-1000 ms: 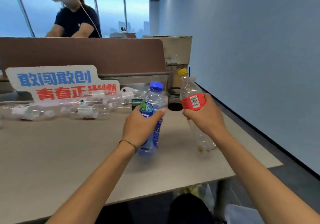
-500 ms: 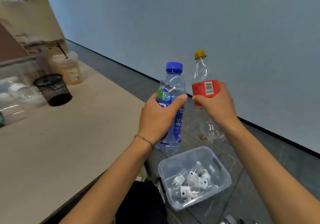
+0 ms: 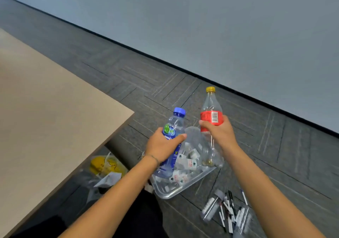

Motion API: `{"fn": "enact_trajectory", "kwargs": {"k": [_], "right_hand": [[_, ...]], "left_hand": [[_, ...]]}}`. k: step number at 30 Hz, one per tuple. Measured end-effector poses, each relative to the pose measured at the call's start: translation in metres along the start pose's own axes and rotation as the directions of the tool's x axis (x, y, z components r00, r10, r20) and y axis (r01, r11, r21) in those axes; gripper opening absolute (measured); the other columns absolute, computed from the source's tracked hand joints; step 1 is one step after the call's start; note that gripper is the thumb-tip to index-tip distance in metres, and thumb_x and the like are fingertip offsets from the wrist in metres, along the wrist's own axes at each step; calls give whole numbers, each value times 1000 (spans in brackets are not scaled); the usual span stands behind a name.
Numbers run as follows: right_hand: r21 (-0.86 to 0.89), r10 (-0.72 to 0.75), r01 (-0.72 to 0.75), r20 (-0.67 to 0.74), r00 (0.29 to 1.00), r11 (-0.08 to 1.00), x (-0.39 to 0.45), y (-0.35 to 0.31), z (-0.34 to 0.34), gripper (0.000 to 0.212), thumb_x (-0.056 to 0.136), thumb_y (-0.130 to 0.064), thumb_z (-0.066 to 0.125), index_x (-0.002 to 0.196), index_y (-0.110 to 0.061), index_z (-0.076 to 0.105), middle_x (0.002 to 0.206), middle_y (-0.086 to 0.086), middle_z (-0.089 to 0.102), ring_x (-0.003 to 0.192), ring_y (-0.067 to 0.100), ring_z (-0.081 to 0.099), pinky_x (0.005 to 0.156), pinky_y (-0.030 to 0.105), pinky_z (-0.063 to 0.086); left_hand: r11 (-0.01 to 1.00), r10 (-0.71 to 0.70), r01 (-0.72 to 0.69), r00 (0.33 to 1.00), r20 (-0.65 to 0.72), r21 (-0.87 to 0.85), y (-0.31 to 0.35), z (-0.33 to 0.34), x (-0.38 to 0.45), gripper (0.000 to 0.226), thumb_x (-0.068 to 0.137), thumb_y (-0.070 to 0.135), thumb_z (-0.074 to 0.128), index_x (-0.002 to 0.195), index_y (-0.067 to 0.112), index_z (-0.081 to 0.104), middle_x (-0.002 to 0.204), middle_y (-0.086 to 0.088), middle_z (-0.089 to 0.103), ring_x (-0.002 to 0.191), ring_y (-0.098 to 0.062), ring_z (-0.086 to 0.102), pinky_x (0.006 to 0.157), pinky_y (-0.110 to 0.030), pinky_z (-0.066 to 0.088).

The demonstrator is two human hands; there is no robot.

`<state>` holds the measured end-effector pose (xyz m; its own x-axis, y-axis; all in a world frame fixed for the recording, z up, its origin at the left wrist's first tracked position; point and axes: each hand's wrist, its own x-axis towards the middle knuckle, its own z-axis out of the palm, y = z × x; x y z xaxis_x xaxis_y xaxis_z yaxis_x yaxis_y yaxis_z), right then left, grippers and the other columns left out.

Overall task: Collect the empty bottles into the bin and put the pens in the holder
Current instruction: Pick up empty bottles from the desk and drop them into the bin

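Grey carpet tiles with fine ribbed lines cover the floor (image 3: 256, 146), which meets a plain pale blue-grey wall (image 3: 220, 26) along a dark skirting line beyond both hands. Left of the hands lies the smooth matte beige top of the bench (image 3: 45, 109), its square corner pointing toward them. The left hand (image 3: 161, 148) is wrapped around the middle of a clear ridged plastic bottle with a blue cap (image 3: 176, 122), thumb across its blue and green label, the bottle upright with a slight tilt. The right hand (image 3: 219, 132) grips a taller, slimmer clear bottle with a yellow cap (image 3: 211, 101) at its red barcode label, fingers curled round it; a little yellowish residue shows at its base. Both bottles are held just above a translucent rectangular plastic bin (image 3: 170, 191) on the floor directly beneath the hands, and their lower halves hide part of its far side. Inside the bin lie several small crumpled clear bottles with white labels (image 3: 187, 164). Below the right forearm, a scatter of black and white pens (image 3: 228, 210) lies on the carpet among two clear bottles lying on their sides (image 3: 211, 205). Under the bench edge, below the left forearm, a clear bag holds something yellow and some crumpled white paper (image 3: 104, 168). Both forearms reach forward, bare, the left wrist wearing a thin bracelet (image 3: 153, 157).
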<state>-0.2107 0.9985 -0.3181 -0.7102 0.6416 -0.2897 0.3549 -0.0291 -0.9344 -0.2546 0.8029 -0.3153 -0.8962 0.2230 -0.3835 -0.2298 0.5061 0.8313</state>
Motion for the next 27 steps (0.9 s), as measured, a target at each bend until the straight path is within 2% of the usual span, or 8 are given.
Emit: {"fn": "enact_trajectory", "kwargs": {"k": [4,9,12,14,17,22,25,27], "right_hand": [[2,116,-116,11,993,993,16,34,9,54,70,-29,90,115,-23,60,103,9,75,87,26,76,71,39,62],[37,214,-215,26,977,976,23,56,10,51,75,-31,87,116,-23,59,102,12,74,79,27,72,74,43,60],[34,275,-275,14,961,961,29,68,12,61,72,-33,89,124,-19,58,105,12,72,85,29,72,79,46,61],[35,307,-306,4,952,951,32,73,14,67,70,-33,90,126,-19,57,108,11,71,90,30,73,82,50,61],[61,320,-318,-23,947,946,35,75,14,76,66,-32,91,130,-16,55,110,12,70,87,27,71,72,42,60],[49,320,-317,-65,945,947,38,63,5,83,79,-30,84,149,-19,41,133,5,57,107,24,61,92,44,52],[93,296,-290,-61,953,952,31,47,-2,65,89,-21,72,147,-20,43,129,3,53,108,23,59,89,43,56],[45,225,-223,-59,973,974,24,35,-5,42,92,-15,65,133,-17,58,112,5,63,89,19,62,78,36,54]], "left_hand": [[987,-37,35,999,11,159,-17,6,27,61,64,62,82,106,23,61,102,5,72,91,-16,68,86,-37,55],[968,-28,25,1000,9,250,-21,6,49,65,85,48,71,140,20,51,108,2,65,92,-19,60,79,-29,43],[965,-9,9,1000,0,261,-22,4,53,49,87,40,68,131,20,58,93,5,64,89,-19,62,80,-35,50],[966,0,-1,1000,4,260,-23,4,53,41,87,37,67,125,21,62,101,1,67,93,-22,65,84,-36,52],[958,53,-51,999,-1,282,-20,4,51,34,87,33,66,119,23,65,103,1,69,93,-21,65,82,-34,51],[931,152,-142,988,-2,336,-3,6,44,27,86,33,65,113,25,66,102,6,69,92,-20,66,81,-34,53],[926,195,-183,981,-4,329,9,7,38,23,86,31,64,108,25,67,97,7,68,88,-20,65,78,-33,53],[922,221,-206,975,-8,327,16,7,31,22,85,31,64,105,26,67,94,7,69,87,-20,66,79,-35,54]]}}
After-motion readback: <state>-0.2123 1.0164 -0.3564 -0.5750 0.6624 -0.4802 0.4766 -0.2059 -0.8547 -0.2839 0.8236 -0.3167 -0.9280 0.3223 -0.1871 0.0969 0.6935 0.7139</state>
